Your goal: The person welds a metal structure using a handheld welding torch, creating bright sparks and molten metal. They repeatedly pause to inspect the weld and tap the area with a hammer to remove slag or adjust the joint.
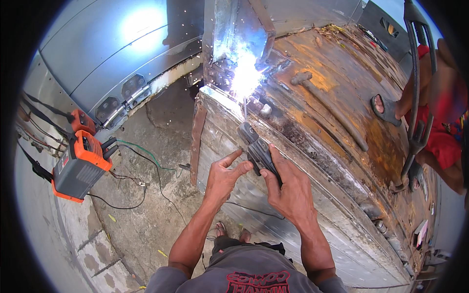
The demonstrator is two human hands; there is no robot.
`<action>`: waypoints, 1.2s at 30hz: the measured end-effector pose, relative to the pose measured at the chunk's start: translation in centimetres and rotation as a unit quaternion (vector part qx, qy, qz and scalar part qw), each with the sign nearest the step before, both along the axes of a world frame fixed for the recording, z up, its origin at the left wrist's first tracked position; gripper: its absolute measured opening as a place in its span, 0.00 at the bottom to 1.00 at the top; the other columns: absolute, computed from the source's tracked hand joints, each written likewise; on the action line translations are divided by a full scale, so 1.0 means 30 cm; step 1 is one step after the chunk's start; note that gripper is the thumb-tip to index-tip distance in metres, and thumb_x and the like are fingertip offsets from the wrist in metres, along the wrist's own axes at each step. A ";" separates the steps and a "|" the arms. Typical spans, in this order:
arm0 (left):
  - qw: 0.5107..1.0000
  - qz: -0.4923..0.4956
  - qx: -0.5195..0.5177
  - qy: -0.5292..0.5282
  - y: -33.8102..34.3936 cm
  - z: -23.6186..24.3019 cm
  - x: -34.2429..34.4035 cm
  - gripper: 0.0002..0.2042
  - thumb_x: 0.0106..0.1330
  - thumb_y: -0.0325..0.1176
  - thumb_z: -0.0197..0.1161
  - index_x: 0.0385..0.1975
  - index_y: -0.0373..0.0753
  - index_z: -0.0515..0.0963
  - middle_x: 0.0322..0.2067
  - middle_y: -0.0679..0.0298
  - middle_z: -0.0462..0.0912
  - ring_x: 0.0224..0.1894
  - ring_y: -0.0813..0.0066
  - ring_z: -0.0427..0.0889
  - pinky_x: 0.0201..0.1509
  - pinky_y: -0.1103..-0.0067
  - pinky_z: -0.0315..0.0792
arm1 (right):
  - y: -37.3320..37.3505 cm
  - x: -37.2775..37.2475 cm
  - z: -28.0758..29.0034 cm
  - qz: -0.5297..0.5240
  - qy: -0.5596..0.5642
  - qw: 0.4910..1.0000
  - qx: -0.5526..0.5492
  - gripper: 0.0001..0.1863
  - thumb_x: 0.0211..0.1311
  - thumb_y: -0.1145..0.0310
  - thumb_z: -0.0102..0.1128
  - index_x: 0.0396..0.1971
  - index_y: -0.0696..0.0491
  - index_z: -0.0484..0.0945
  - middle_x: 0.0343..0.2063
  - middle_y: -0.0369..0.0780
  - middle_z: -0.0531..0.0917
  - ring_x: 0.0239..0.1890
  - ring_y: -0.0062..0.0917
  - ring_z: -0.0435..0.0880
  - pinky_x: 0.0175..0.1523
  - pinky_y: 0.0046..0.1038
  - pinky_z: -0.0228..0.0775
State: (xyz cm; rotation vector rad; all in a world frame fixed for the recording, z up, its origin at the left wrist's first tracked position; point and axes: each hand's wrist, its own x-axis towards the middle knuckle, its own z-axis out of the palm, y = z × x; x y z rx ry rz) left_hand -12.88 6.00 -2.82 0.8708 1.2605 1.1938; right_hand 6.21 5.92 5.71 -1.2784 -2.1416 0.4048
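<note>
Cables (146, 161), one green and several black, trail across the concrete floor (146, 215) from one orange and grey welding machine (78, 166) at far left, which stands beside a grey metal panel (97, 58). Two small yellow scraps lie on the concrete below it.

Nearer the middle, the left hand (224, 178) is partly spread, its index finger and thumb stretched toward the dark electrode holder (259, 151) and steadying it from the side. The right hand (288, 188) is wrapped around that one holder's handle, thumb on top. The holder's thin rod points up to a single white arc flare (244, 73), where sparks scatter at the corner of a rusty metal body (337, 97). That corner meets an upright, shiny steel post (229, 24).

Further right, a sandalled foot (383, 110) of another person in red clothing (442, 141) rests on the rusty surface, near a black curved bar (417, 88). A small pale label (421, 232), roughly rectangular, sits at the lower right edge.
</note>
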 end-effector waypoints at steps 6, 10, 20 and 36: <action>1.000 0.007 0.014 0.022 0.013 -0.038 0.003 0.52 0.59 0.61 0.82 0.71 0.20 0.72 0.63 0.38 0.82 0.60 0.64 0.84 0.63 0.72 0.75 | 0.003 0.000 -0.003 -0.001 0.001 1.000 0.006 0.33 0.72 0.65 0.68 0.75 0.56 0.72 0.38 0.53 0.87 0.35 0.51 0.89 0.39 0.47 0.80; 1.000 0.006 0.017 0.017 0.017 -0.050 0.006 0.53 0.59 0.61 0.82 0.71 0.19 0.71 0.66 0.37 0.80 0.67 0.61 0.81 0.70 0.70 0.73 | 0.005 0.000 0.005 -0.004 -0.007 1.000 -0.005 0.33 0.73 0.64 0.68 0.74 0.56 0.72 0.37 0.53 0.87 0.34 0.51 0.89 0.38 0.47 0.80; 1.000 0.002 0.015 0.013 0.014 -0.041 0.007 0.54 0.59 0.62 0.82 0.72 0.20 0.70 0.66 0.36 0.80 0.66 0.62 0.81 0.70 0.69 0.73 | 0.010 0.004 -0.002 0.001 -0.002 1.000 0.016 0.32 0.72 0.64 0.68 0.73 0.57 0.74 0.38 0.54 0.87 0.34 0.52 0.89 0.39 0.47 0.80; 0.994 0.043 0.091 -0.049 -0.380 -0.070 0.217 0.25 0.82 0.54 0.62 0.59 0.35 0.81 0.26 0.79 0.73 0.25 0.92 0.67 0.25 0.83 0.60 | -0.130 0.061 0.005 0.171 0.147 0.958 -0.178 0.28 0.86 0.51 0.49 0.70 0.57 0.64 0.48 0.63 0.85 0.49 0.61 0.87 0.54 0.49 0.78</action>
